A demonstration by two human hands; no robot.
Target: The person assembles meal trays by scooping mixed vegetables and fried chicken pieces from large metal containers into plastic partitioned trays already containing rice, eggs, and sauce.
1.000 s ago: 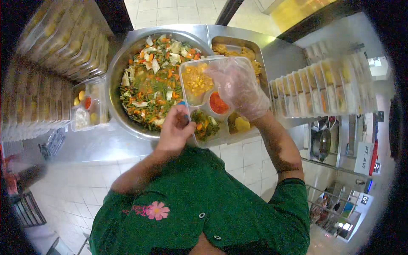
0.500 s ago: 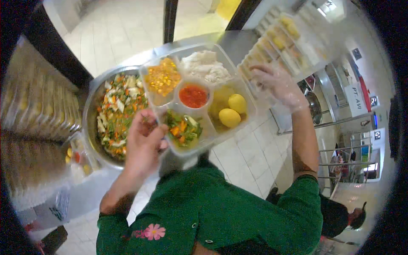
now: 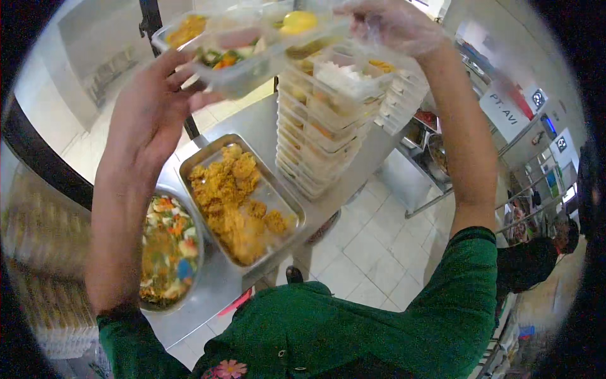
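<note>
Raised at the top of the view is a clear plastic compartment food tray (image 3: pixel 243 79), somewhat blurred. Two yellow eggs (image 3: pixel 298 23), chopped vegetables (image 3: pixel 227 58) and a yellow food (image 3: pixel 187 28) sit in its compartments. My left hand (image 3: pixel 148 110), bare, grips the tray's near left side with fingers bent against it. A clear plastic glove covers my right hand (image 3: pixel 401 28), whose fingers close at the tray's right edge. Just beneath and to the right stands a tall stack of filled trays (image 3: pixel 319 148), with white rice in the top one.
A rectangular steel pan (image 3: pixel 278 189) of yellow-orange fried food lies on the metal table (image 3: pixel 252 136). Left of it is a round steel bowl (image 3: pixel 201 237) of mixed vegetables. More stacked trays (image 3: pixel 44 252) stand at far left. A person in dark clothes (image 3: pixel 533 262) is at far right.
The tray has risen and moved away from my body, toward the stack. My right hand has come to the tray's right edge. The fried-food pan has come into view.
</note>
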